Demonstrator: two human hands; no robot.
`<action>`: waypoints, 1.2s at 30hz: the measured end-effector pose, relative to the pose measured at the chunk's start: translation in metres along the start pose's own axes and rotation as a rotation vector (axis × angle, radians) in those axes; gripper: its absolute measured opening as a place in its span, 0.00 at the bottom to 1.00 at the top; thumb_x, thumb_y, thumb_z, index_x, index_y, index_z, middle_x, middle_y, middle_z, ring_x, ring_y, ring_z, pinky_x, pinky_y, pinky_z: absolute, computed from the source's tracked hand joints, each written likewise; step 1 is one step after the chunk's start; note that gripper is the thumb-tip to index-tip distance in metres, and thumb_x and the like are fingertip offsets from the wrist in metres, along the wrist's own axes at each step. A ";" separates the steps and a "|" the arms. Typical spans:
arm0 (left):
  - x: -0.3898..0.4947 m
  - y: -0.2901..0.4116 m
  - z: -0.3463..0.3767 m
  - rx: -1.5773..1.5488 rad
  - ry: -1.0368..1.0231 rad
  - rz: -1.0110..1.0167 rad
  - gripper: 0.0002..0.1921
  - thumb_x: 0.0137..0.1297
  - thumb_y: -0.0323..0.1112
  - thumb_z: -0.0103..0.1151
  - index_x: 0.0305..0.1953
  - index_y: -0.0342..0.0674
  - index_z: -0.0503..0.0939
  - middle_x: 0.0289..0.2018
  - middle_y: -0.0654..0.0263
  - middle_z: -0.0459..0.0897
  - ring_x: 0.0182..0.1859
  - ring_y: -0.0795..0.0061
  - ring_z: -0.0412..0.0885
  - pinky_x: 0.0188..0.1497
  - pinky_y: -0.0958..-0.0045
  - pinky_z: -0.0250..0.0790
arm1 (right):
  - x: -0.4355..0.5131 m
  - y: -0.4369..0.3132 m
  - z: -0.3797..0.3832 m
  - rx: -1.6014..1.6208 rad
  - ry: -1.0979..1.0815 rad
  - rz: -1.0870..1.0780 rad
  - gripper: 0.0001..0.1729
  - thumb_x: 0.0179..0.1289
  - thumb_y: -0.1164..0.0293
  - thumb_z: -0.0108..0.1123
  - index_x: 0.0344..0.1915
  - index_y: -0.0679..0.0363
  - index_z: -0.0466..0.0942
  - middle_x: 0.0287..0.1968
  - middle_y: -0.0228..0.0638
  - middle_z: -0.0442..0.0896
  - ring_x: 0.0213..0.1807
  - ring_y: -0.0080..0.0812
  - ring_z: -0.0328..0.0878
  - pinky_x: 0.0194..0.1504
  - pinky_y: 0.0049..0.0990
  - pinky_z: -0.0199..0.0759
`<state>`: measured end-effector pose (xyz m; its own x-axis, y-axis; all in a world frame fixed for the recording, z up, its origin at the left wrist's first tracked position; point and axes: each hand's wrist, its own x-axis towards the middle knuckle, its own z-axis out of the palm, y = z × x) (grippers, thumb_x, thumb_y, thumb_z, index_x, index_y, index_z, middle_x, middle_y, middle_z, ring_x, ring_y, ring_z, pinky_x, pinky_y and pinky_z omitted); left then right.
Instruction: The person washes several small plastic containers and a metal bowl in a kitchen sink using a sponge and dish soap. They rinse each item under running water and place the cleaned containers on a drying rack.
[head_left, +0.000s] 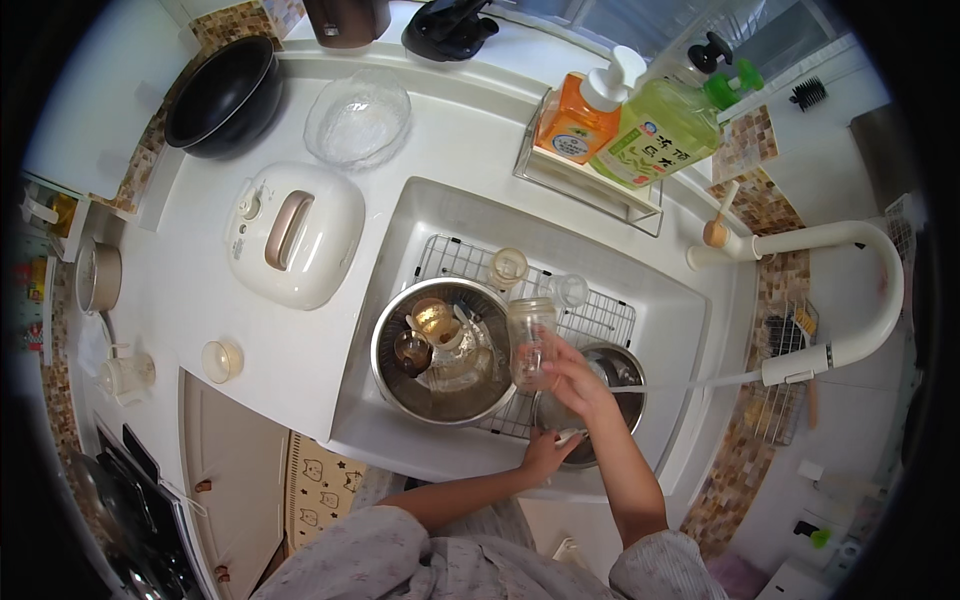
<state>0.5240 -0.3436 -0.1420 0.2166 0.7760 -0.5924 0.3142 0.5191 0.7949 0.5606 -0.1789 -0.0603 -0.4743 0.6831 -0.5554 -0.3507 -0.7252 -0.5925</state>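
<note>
My right hand (576, 381) holds a clear baby bottle (531, 341) without a cap, neck upward, over the sink. My left hand (549, 456) grips a small white item (567, 435), too small to name, at the near rim of a steel bowl (636, 420). Water streams from the white faucet (796, 366) toward that bowl, passing behind my right wrist. Left of the bottle, a larger steel basin (384, 382) holds water, amber-tinted round parts and other clear pieces. Two small clear containers, one yellowish (508, 268) and one colourless (568, 290), stand on the wire sink rack (465, 255).
On the counter left of the sink sit a white appliance lid (322, 240), a glass dish (358, 120), a black bowl (225, 97) and a small cup (222, 361). Orange (576, 120) and green (660, 135) pump bottles stand in a rack behind the sink.
</note>
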 end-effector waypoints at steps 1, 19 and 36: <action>0.009 -0.001 0.008 0.018 0.010 -0.043 0.26 0.57 0.55 0.57 0.30 0.31 0.76 0.37 0.48 0.73 0.43 0.52 0.69 0.46 0.63 0.63 | 0.002 -0.001 0.002 -0.006 -0.021 -0.025 0.34 0.51 0.81 0.58 0.60 0.63 0.60 0.52 0.40 0.73 0.54 0.35 0.71 0.52 0.33 0.69; 0.034 -0.049 -0.204 0.711 0.408 0.235 0.26 0.43 0.24 0.59 0.49 0.34 0.69 0.52 0.52 0.69 0.55 0.55 0.67 0.59 0.65 0.60 | 0.224 0.048 0.061 -1.117 0.544 -0.713 0.43 0.33 0.78 0.69 0.54 0.62 0.61 0.48 0.45 0.74 0.51 0.45 0.72 0.52 0.33 0.66; -0.027 0.075 -0.265 0.481 0.484 0.067 0.37 0.35 0.32 0.69 0.51 0.34 0.63 0.46 0.52 0.64 0.49 0.50 0.67 0.51 0.55 0.64 | 0.258 0.033 0.041 -1.168 0.541 -0.474 0.37 0.34 0.77 0.69 0.48 0.59 0.62 0.44 0.50 0.75 0.48 0.52 0.72 0.48 0.39 0.68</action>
<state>0.2965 -0.2309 -0.0312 -0.1528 0.9315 -0.3300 0.7141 0.3349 0.6147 0.3935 -0.0300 -0.1996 -0.0349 0.9864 -0.1606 0.6165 -0.1052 -0.7803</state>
